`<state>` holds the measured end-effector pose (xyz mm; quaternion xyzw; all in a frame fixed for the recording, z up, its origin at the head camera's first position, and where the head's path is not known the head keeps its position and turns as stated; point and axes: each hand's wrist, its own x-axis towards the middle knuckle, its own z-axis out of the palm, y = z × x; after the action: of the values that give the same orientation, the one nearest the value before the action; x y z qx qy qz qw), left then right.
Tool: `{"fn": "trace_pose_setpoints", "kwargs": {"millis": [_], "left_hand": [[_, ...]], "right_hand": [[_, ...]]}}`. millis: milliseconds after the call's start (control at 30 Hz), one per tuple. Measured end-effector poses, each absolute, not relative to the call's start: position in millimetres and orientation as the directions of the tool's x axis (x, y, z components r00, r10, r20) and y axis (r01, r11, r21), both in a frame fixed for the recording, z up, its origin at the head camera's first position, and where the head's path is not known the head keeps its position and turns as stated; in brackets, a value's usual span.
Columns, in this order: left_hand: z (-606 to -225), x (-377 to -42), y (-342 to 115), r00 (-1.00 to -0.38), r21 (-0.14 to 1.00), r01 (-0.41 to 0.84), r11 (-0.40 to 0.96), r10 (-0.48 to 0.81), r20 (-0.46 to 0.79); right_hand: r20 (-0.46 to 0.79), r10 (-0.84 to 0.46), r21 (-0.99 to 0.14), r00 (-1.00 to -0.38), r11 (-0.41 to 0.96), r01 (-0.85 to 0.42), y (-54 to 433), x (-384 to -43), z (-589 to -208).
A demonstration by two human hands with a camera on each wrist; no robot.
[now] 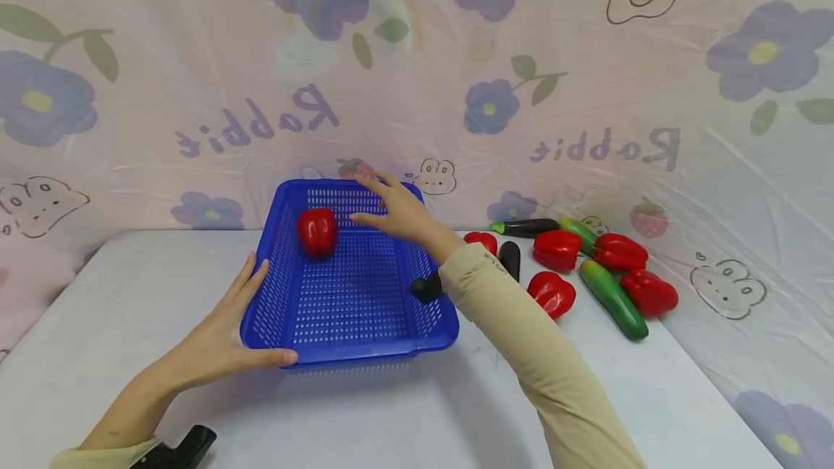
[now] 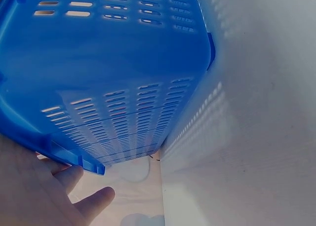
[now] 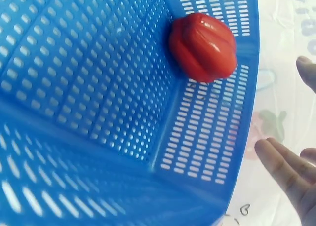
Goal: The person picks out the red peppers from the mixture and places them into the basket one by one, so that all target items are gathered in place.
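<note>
A blue perforated plastic basket (image 1: 352,355) stands on the white table, with one red bell pepper (image 1: 318,232) inside near its back left corner. My left hand (image 1: 218,335) spans the basket's front left corner. Its thumb lies along the front rim and its straight fingers rest against the left side. Over the back right part of the basket is my right hand (image 1: 404,212), fingers spread and holding nothing. The right wrist view shows the pepper (image 3: 203,47) against the basket's wall, apart from the fingers (image 3: 279,162) of that hand.
Right of the basket lie several red bell peppers (image 1: 552,294), dark eggplants (image 1: 529,228) and green cucumbers (image 1: 612,300); my right sleeve (image 1: 528,339) partly covers this group. A patterned curtain (image 1: 404,78) hangs behind the table.
</note>
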<state>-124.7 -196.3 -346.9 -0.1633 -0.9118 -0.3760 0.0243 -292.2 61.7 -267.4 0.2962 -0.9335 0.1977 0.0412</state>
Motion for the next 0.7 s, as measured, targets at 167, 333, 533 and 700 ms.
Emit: {"fn": "trace_pose_setpoints", "kwargs": {"millis": [167,333,533,700], "left_hand": [[-347.6,-125.5,-195.9,-0.947,0.678,0.312,0.665,0.277,0.164],[-348.9,-126.3,-196.8,-0.943,0.677,0.324,0.661,0.283,0.175],[-349.5,-127.0,-197.3,-0.941,0.666,0.331,0.668,0.288,0.179],[-349.4,-127.2,-198.0,-0.940,0.662,0.333,0.671,0.290,0.179]], "right_hand": [[0.202,-0.522,-0.339,-0.829,0.756,-0.559,72.8,-293.5,-265.9],[0.187,-0.515,-0.345,-0.836,0.763,-0.547,82.7,-295.2,-266.5],[0.187,-0.492,-0.373,-0.850,0.765,-0.525,96.7,-296.9,-266.0],[0.199,-0.468,-0.372,-0.861,0.777,-0.508,112.9,-297.8,-266.3]]}}
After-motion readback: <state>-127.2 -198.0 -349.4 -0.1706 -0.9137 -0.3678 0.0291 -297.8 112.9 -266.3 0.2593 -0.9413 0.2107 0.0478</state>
